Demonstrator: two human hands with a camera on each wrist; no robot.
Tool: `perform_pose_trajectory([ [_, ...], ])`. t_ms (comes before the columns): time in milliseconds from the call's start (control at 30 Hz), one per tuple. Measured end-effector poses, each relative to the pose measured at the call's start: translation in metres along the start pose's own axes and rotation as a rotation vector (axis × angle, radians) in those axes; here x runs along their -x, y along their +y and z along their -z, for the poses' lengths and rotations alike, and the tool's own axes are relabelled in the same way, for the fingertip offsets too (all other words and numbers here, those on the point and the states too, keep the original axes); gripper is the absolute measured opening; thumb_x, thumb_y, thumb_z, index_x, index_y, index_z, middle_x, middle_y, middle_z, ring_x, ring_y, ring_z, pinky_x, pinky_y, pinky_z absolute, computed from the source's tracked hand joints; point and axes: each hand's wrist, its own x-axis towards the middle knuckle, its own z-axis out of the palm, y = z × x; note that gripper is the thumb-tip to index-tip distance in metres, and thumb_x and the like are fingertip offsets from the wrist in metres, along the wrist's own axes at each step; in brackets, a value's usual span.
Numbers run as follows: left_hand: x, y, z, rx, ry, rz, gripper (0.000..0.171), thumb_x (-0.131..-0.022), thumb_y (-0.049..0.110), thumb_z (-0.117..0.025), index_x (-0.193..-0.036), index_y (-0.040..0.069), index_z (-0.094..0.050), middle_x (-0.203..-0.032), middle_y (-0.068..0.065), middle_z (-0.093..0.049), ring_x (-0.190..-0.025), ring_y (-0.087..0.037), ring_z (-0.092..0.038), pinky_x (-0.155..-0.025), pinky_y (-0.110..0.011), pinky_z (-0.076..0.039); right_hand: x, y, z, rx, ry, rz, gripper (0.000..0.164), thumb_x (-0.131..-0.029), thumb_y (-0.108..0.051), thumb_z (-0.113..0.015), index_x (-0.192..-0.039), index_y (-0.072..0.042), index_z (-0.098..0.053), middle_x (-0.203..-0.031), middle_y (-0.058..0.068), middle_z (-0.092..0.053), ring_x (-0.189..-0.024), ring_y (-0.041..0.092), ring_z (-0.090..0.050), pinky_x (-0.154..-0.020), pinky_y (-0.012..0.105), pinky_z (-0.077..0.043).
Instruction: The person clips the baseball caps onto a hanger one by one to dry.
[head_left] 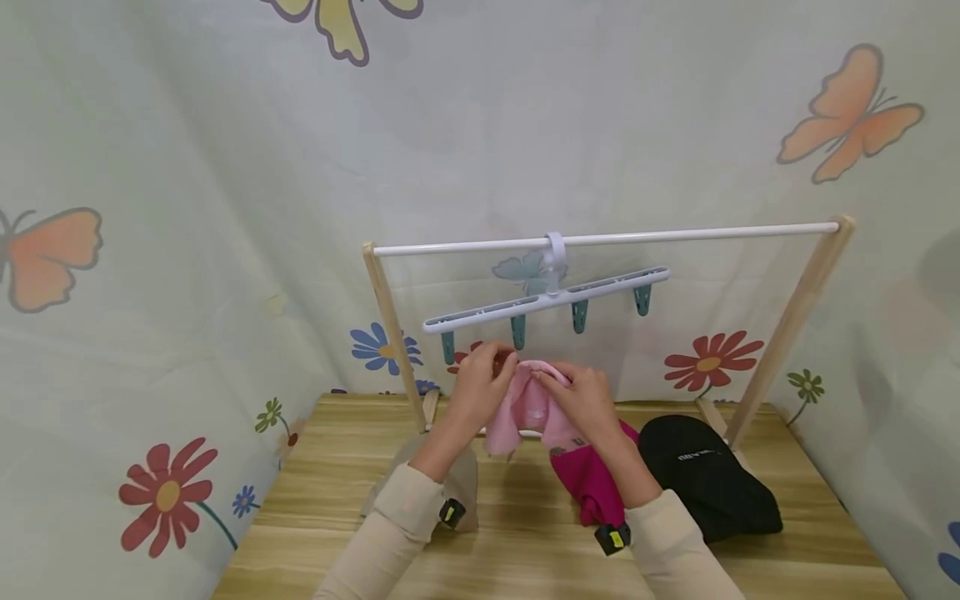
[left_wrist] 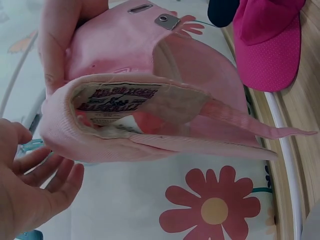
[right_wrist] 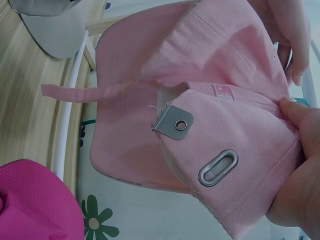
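Observation:
A pink cap (head_left: 517, 408) hangs in the air beneath the clip hanger (head_left: 551, 298). My right hand (head_left: 585, 400) pinches its edge, with the thumb in front. In the right wrist view, the cap's loose strap, metal buckle (right_wrist: 175, 122) and oval eyelet (right_wrist: 218, 168) show. My left hand (left_wrist: 37, 187) is beside the cap's other edge with fingers loosely bent and parted, and no part of the cap lies between them. Just above that hand hangs a green clip (head_left: 518, 331), its lower tip close to the fingertips. The left wrist view looks into the cap at a printed label (left_wrist: 117, 102).
The hanger hooks over a white rod (head_left: 712, 234) on a wooden-legged stand. More green clips hang from it, including one (head_left: 642, 299) at the right. On the wooden table (head_left: 300, 492) lie a beige cap (head_left: 461, 479), a magenta cap (head_left: 588, 483) and a black cap (head_left: 697, 475).

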Motion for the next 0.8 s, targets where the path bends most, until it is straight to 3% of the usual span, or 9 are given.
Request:
perform_pose_trajectory([
  [300, -0.009, 0.001, 0.0, 0.179, 0.035, 0.134, 0.037, -0.103, 0.023, -0.061, -0.133, 0.002, -0.056, -0.122, -0.013, -0.062, -0.103, -0.021, -0.066, -0.088, -0.033, -0.059, 0.0, 0.001, -0.003, 0.011, 0.0, -0.013, 0.023, -0.093, -0.024, -0.077, -0.109, -0.007, -0.079, -0.097, 0.014, -0.077, -0.075, 0.023, -0.071, -0.057, 0.021, -0.052],
  [567, -0.021, 0.0, -0.01, 0.347, 0.045, 0.155, 0.047, -0.104, 0.025, -0.061, -0.145, 0.004, -0.05, -0.134, -0.018, -0.06, -0.116, -0.028, -0.065, -0.097, -0.038, -0.055, 0.001, 0.002, -0.006, 0.022, 0.001, -0.006, 0.024, -0.092, -0.024, -0.077, -0.109, -0.007, -0.079, -0.095, 0.013, -0.078, -0.07, 0.02, -0.068, -0.054, 0.021, -0.049],
  [800, -0.03, 0.0, -0.012, 0.398, 0.049, 0.196, 0.046, -0.103, 0.034, -0.062, -0.139, 0.006, -0.055, -0.134, -0.017, -0.061, -0.12, -0.031, -0.064, -0.091, -0.037, -0.059, 0.002, 0.005, -0.007, 0.018, 0.004, 0.012, 0.022, -0.093, -0.024, -0.077, -0.107, -0.007, -0.079, -0.092, 0.012, -0.077, -0.067, 0.019, -0.067, -0.052, 0.021, -0.05],
])
